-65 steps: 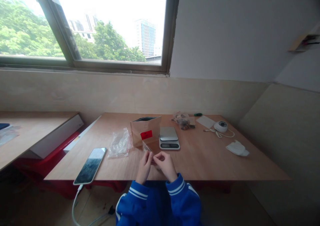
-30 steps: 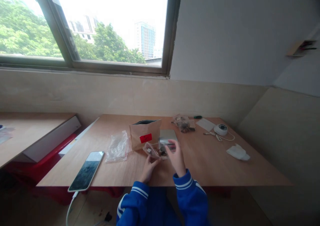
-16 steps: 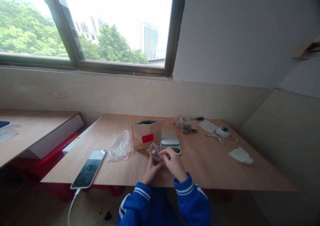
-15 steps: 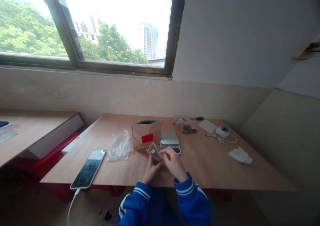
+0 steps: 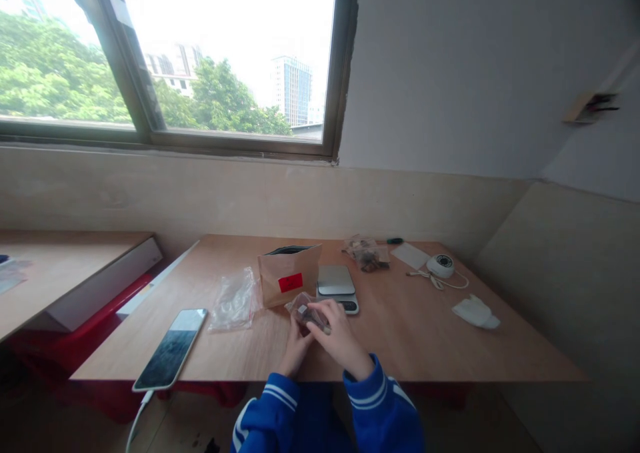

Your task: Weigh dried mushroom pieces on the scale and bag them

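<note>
Between both hands, near the table's front edge, is a small clear plastic bag point(image 5: 301, 305) with dark contents and a pale label. My left hand point(image 5: 296, 343) grips the bag from below and from the left. My right hand point(image 5: 337, 329) is closed on its right side, fingers bent over it; what the fingertips pinch inside is too small to make out. Just behind stands a brown paper pouch point(image 5: 270, 283) with a red label, its top gaping. A digital scale point(image 5: 336, 281) sits beside the pouch, partly covered by my right hand.
Left of the pouch lie clear plastic bags point(image 5: 234, 303) and a phone point(image 5: 173, 349) with a white cable. Filled bags point(image 5: 367, 253), a green-handled tool point(image 5: 395, 241), a white card point(image 5: 413, 255), a white corded device point(image 5: 440, 266) and crumpled tissue point(image 5: 475, 311) lie right.
My right hand has shifted left and lower over the small bag, its fingers now closer to the left hand. The whole view has tilted slightly, so the table sits a little lower.
</note>
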Tool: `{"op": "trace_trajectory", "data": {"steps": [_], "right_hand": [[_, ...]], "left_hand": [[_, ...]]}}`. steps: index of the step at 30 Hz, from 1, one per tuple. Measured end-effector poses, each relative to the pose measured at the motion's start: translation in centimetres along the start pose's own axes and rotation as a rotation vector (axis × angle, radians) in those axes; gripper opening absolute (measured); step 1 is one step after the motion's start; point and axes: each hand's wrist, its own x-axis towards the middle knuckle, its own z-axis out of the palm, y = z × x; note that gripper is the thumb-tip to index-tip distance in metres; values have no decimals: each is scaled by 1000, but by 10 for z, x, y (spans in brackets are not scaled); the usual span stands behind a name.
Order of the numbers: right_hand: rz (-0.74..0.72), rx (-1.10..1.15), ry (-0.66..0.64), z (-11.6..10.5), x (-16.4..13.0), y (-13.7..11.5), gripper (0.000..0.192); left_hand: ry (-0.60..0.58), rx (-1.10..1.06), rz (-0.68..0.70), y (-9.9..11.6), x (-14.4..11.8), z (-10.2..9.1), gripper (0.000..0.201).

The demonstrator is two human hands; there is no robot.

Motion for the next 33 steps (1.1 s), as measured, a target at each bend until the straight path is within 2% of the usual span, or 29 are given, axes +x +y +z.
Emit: {"op": "trace_trajectory", "data": {"steps": [4,6,8,12,16,21,25,30,33], "right_hand": [[36,-67,131,14,1,21,18],[25,-38,241,18,2,30,19],[8,41,275,20,5,35,18],[8,165,137,19,12,40,27],[-16,68,96,24,20,47,22],[28,-122,-107,40,23,53,49],[49,-214,-115,43,26,54,41],[119,-159,-110,37,30,61,36],[117,-84,-93,34,30,64,36]], "left_hand": [[14,5,36,-6,0,-2,77],[4,9,36,-11,1,-5,77],[7,26,40,-14,2,-7,76],[5,27,62,-15,6,-8,73],[-41,-7,18,-12,9,-8,71],[69,23,-24,-16,10,-16,60],[67,9,-33,-14,8,-15,54],[-28,-33,-37,-13,8,-7,52],[-33,-71,-37,-18,11,-7,54]]}}
